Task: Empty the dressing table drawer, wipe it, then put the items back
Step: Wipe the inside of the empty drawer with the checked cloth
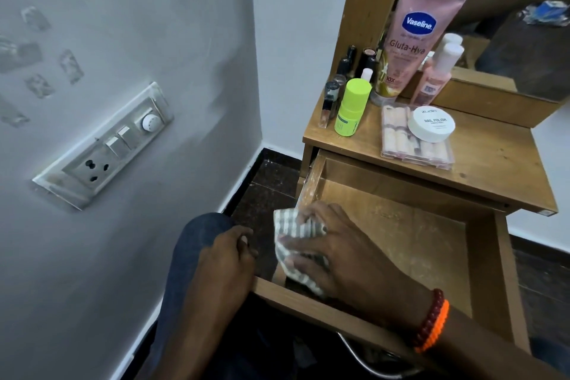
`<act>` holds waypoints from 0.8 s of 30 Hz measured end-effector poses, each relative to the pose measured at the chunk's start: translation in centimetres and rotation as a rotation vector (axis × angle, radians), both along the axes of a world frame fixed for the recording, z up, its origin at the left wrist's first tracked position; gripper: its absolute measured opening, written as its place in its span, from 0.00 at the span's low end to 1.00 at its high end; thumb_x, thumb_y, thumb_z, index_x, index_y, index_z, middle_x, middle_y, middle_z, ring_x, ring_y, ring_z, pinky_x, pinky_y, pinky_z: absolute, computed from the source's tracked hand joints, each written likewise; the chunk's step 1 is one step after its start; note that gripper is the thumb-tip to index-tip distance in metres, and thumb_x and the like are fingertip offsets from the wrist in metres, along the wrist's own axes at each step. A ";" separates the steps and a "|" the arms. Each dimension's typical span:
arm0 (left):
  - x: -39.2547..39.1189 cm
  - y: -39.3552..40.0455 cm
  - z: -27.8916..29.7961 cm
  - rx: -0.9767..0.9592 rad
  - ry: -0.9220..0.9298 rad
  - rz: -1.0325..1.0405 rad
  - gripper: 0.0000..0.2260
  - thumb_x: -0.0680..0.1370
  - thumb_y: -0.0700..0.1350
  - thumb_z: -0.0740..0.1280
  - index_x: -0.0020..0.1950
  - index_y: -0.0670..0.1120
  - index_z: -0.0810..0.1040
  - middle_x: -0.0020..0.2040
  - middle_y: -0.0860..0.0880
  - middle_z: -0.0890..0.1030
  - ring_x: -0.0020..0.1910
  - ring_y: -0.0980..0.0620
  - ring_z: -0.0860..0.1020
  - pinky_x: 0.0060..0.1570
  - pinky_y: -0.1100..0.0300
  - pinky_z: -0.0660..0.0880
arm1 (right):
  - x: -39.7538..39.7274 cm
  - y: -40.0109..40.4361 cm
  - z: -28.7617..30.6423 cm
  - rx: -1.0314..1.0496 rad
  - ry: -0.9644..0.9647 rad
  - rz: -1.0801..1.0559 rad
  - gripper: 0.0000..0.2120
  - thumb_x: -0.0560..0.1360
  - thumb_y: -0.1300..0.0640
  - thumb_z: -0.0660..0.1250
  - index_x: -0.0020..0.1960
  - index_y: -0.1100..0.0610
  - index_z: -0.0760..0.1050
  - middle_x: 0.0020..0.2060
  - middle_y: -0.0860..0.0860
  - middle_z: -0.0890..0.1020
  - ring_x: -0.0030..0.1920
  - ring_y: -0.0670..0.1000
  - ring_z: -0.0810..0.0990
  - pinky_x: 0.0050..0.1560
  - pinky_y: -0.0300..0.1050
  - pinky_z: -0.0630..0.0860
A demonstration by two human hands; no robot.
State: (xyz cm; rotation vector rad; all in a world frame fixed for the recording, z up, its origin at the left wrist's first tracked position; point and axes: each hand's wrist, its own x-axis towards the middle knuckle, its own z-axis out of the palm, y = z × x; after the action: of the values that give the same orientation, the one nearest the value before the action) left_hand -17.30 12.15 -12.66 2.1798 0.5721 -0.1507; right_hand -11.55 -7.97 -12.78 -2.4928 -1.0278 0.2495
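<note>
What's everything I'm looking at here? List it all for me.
Drawer: one, wooden, pulled open, no items visible inside.
Cloth: one, white and grey striped, at the drawer's left front corner.
Lotion tube: one, pink, standing on the table top.
Green bottle: one, lime, table top front left.
Pink bottle: one, white cap, by the mirror.
Small dark bottles: several, behind the green bottle.
White jar: one, on a clear case.
Clear case: one, pale rolls inside.
Switch plate: one, on the wall.
Left hand: on the knee.
Right hand: grips the cloth.
</note>
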 end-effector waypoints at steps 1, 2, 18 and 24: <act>0.0 0.0 0.1 -0.005 0.010 -0.001 0.13 0.84 0.42 0.56 0.61 0.50 0.79 0.44 0.55 0.84 0.39 0.54 0.85 0.48 0.49 0.81 | 0.8 -0.2 -0.2 -0.011 -0.032 -0.036 0.18 0.83 0.39 0.58 0.68 0.40 0.77 0.68 0.47 0.68 0.65 0.46 0.65 0.62 0.46 0.72; 0.0 0.0 0.0 -0.011 0.019 -0.004 0.13 0.84 0.41 0.56 0.61 0.50 0.79 0.43 0.54 0.83 0.38 0.54 0.85 0.47 0.49 0.82 | 1.8 -0.4 -0.4 -0.007 -0.057 -0.085 0.19 0.83 0.41 0.57 0.69 0.41 0.77 0.70 0.48 0.69 0.67 0.47 0.65 0.63 0.49 0.73; 0.2 -0.4 0.5 -0.078 0.073 -0.096 0.17 0.81 0.33 0.55 0.57 0.53 0.75 0.44 0.51 0.82 0.39 0.51 0.84 0.44 0.58 0.81 | 1.1 1.7 -0.9 -0.126 -0.130 -0.221 0.29 0.84 0.44 0.40 0.83 0.50 0.55 0.84 0.49 0.52 0.83 0.55 0.47 0.80 0.52 0.46; 0.5 -0.1 -0.2 -0.057 0.112 -0.145 0.19 0.79 0.30 0.53 0.57 0.48 0.78 0.43 0.48 0.83 0.40 0.52 0.84 0.40 0.67 0.77 | 5.5 3.1 -1.8 -0.156 -0.222 -0.492 0.28 0.83 0.50 0.49 0.82 0.56 0.56 0.79 0.56 0.62 0.79 0.61 0.60 0.80 0.61 0.57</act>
State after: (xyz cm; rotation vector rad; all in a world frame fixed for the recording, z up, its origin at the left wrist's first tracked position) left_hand -16.81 12.00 -12.82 2.1670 0.4660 -0.3648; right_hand -6.05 -4.82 -14.56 -2.8664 -0.4522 -0.1037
